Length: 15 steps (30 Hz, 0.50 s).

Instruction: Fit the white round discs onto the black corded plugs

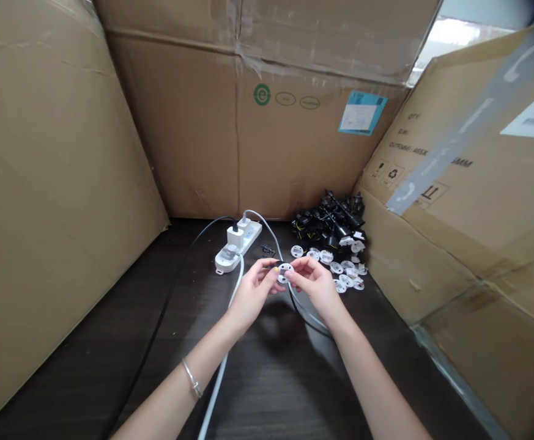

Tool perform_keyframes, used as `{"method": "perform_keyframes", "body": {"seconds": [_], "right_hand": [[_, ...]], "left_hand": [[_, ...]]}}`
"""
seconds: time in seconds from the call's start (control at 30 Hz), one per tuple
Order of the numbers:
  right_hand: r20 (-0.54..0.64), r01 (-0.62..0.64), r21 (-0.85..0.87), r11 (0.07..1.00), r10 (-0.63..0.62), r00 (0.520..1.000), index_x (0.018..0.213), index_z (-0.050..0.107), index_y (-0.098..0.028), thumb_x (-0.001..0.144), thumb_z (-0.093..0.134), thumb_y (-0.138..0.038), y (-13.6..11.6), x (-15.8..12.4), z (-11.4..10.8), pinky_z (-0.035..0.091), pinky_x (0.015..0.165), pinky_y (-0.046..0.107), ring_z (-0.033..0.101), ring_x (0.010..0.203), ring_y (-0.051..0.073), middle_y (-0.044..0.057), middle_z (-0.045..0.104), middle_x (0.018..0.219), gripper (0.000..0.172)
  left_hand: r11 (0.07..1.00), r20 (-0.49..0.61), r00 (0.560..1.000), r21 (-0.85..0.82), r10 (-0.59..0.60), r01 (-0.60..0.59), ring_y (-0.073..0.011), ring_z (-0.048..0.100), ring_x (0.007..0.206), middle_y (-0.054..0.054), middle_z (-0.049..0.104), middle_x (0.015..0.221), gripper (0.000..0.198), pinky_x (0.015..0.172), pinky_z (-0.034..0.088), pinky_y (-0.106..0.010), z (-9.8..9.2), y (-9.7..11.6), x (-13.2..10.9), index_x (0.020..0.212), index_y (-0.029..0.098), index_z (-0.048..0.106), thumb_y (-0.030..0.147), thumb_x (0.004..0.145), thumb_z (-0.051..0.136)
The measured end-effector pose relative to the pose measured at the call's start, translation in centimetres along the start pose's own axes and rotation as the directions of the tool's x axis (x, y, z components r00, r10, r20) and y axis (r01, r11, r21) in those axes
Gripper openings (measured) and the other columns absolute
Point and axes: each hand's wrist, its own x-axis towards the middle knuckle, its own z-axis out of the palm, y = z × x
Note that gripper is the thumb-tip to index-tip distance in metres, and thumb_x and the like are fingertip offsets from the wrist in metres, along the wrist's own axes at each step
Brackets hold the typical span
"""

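Observation:
Between my two hands, above the dark table, is a round white disc (285, 273) with slots in its face. My left hand (258, 282) pinches its left side, thumb on the front and fingers behind. On the right side, my right hand (313, 280) grips the same disc with its thumb near the lower edge. Something black shows at the disc's upper left, partly hidden by my left fingers; I cannot make out what it is. Just beyond my right hand, several similar white discs (325, 256) lie scattered on the table.
A white power strip (223, 261) with plugged-in adapters stands left of my hands. A white cable (219, 379) and a black cable (156, 330) run across the dark table (267, 391). Black parts (328, 220) are heaped at the back right. Cardboard boxes (179, 122) wall in three sides.

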Motion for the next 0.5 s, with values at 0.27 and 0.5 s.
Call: {"method": "perform_keyframes", "body": {"seconds": [0.27, 0.5], "right_hand": [[0.024, -0.025, 0.020, 0.999, 0.024, 0.999, 0.079, 0.059, -0.017, 0.058, 0.074, -0.032, 0.07, -0.14, -0.11, 0.040, 0.050, 0.021, 0.052, 0.060, 0.010, 0.000, 0.058, 0.076, 0.030], [0.145, -0.176, 0.126, 0.976, 0.158, 0.977, 0.105, 0.059, -0.023, 0.071, 0.063, -0.035, -0.53, -0.65, 0.25, 0.045, 0.053, 0.021, 0.057, 0.070, 0.011, 0.006, 0.056, 0.106, 0.037]], "left_hand": [[1.000, 0.007, 1.000, 0.017, 0.007, -0.007, -0.0125, 0.063, 0.065, -0.004, 0.064, 0.086, 0.038, 0.066, 0.050, -0.025, -0.11, -0.19, -0.01, 0.104, 0.016, 0.052, 0.034, 0.072, 0.062], [0.999, 0.031, 0.999, 0.033, 0.037, -0.038, -0.0124, 0.060, 0.066, -0.004, 0.063, 0.085, 0.035, 0.068, 0.049, -0.027, -0.16, 0.00, -0.13, 0.105, 0.015, 0.053, 0.033, 0.075, 0.059]]}}
